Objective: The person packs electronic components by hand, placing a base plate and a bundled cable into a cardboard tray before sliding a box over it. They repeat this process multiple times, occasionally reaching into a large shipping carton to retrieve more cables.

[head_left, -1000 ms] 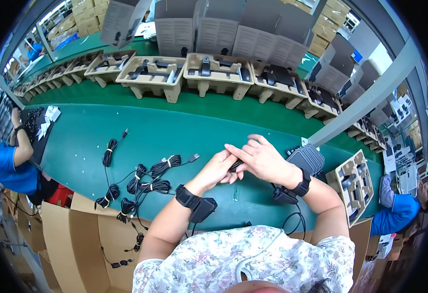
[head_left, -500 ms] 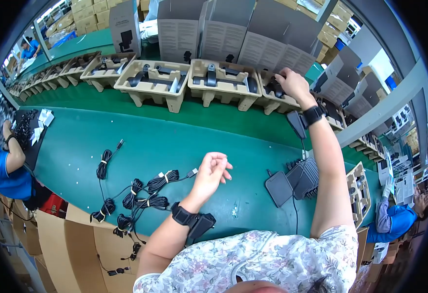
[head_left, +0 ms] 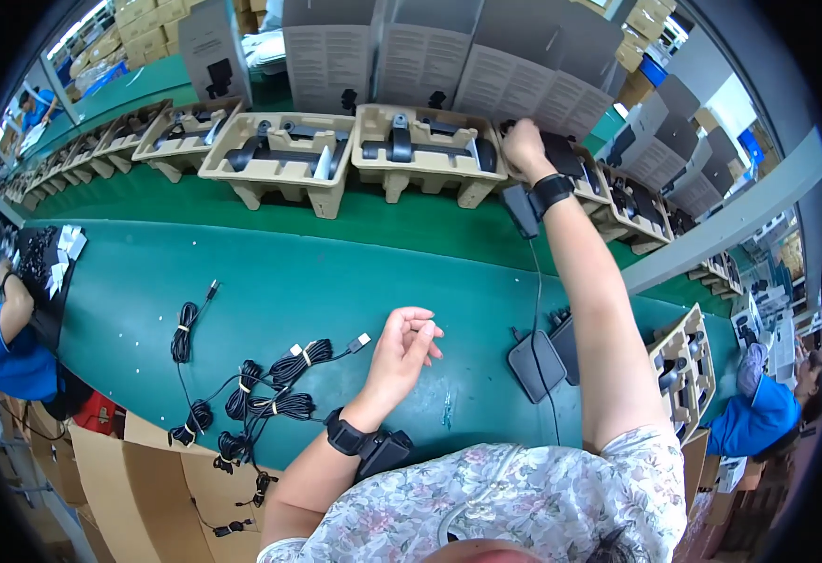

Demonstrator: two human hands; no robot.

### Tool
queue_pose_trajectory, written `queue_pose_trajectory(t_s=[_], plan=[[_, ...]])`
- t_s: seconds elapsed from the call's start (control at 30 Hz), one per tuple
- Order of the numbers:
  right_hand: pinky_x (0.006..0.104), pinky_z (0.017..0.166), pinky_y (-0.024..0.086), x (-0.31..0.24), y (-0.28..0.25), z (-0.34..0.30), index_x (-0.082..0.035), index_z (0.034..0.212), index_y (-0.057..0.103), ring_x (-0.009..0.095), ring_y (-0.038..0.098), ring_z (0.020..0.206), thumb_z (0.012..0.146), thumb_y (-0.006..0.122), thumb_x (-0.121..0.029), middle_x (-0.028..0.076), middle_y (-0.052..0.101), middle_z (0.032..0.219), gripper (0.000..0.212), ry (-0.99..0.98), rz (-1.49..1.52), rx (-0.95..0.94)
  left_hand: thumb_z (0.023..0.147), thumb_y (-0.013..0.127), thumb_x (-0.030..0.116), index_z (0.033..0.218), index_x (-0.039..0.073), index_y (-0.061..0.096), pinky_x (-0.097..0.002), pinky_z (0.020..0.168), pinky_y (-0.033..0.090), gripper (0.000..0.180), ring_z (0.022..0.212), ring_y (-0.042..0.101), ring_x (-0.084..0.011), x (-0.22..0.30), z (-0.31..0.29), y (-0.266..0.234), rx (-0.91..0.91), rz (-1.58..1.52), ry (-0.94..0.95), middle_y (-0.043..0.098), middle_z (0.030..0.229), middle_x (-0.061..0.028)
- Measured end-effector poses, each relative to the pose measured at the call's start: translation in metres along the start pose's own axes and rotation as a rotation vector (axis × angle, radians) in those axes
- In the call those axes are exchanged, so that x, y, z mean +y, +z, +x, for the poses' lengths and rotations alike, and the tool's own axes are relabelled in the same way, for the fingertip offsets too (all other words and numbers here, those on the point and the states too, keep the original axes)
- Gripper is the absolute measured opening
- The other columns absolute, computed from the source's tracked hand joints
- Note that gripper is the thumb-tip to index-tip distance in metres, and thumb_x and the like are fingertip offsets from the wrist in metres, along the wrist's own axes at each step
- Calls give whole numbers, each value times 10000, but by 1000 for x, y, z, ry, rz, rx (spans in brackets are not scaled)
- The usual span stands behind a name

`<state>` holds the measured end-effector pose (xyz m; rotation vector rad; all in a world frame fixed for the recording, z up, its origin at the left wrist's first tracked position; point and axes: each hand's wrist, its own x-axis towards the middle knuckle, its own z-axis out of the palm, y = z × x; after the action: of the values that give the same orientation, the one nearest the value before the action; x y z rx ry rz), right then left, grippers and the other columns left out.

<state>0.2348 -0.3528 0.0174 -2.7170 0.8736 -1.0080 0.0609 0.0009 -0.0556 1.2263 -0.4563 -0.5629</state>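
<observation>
My right hand (head_left: 525, 152) reaches over the left end of a moulded cardboard tray (head_left: 599, 194), fingers bent down and together. What they grip is hidden behind the hand. Right of it, a flat black piece (head_left: 561, 156) lies in that tray. My left hand (head_left: 402, 357) hovers over the green table (head_left: 270, 272) with loosely curled fingers and nothing in them. Beside it lie bundled black cables (head_left: 284, 405), tied with light bands, with a plug (head_left: 363, 340) pointing toward the hand. Below my right forearm are flat black square pieces (head_left: 535, 364), partly covered by the arm.
Filled trays (head_left: 430, 164) stand in a row along the far side, with open grey boxes (head_left: 420, 66) behind. Another tray (head_left: 688, 371) rests at the right. An open carton (head_left: 139, 479) is below the table's left edge. Co-workers in blue (head_left: 7, 347) sit at both sides.
My right hand has moved left along the tray, and the flat black piece in it now shows. My left hand stays nearly still. The whole view has shifted slightly.
</observation>
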Motion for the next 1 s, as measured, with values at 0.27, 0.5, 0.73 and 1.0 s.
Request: queue_pose_trajectory(t_s=[0.27, 0.5, 0.73, 1.0], plan=[[412, 800, 496, -6, -23, -18, -30, 954, 662, 366, 616, 912, 776, 588, -114, 214, 640, 931, 209, -103, 83, -107, 956, 475, 128, 1129, 32, 451, -231, 619, 462, 199, 735, 580, -129, 5, -1, -1, -40, 73, 33, 587, 961, -88], [403, 759, 504, -5, -11, -11, -63, 807, 691, 317, 637, 881, 828, 563, -365, 168, 658, 919, 329, -298, -438, -14, 948, 486, 107, 1123, 31, 460, -229, 619, 461, 192, 732, 580, -127, 16, 1, 2, -63, 105, -4, 588, 970, -90], [446, 776, 490, 5, -35, -44, -41, 919, 639, 343, 601, 906, 836, 567, -334, 178, 619, 967, 313, -230, 113, 94, 935, 512, 105, 1118, 15, 474, -224, 608, 463, 207, 716, 581, -128, 15, -6, -11, -6, 135, 24, 595, 963, -92], [381, 840, 458, 38, -130, -166, -50, 1042, 592, 292, 560, 987, 831, 608, -150, 130, 573, 1056, 234, -329, 203, 71, 929, 509, 82, 1115, 13, 458, -212, 594, 463, 204, 713, 582, -111, 11, -2, -24, 41, 145, 17, 583, 960, -85]])
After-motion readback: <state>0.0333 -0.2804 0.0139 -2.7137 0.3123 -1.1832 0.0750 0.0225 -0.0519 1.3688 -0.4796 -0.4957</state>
